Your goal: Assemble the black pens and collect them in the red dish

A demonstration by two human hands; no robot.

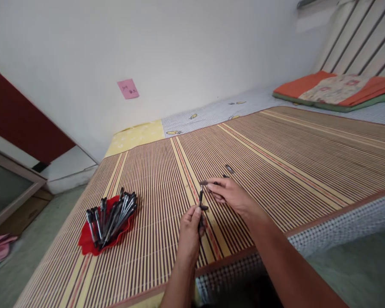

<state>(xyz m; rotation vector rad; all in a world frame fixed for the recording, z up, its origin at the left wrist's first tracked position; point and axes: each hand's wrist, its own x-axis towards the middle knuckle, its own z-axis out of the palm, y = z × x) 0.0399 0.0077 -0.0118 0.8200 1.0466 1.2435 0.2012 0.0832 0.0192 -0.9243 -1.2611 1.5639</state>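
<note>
My left hand [190, 229] is closed around the lower part of a dark pen [200, 197] and holds it upright over the bamboo mat [276, 167]. My right hand [228, 192] pinches a small dark piece [204, 182] just above the pen's top end. A small dark pen part [229, 169] lies on the mat just beyond my right hand. To the left, a red dish [86, 244] holds several dark pens [112, 216].
The mat covers a bed against a white wall with a pink note [128, 89]. A folded orange and green blanket [336, 90] lies at the far right. The bed's front edge [324, 218] runs under my forearms, with floor on the left.
</note>
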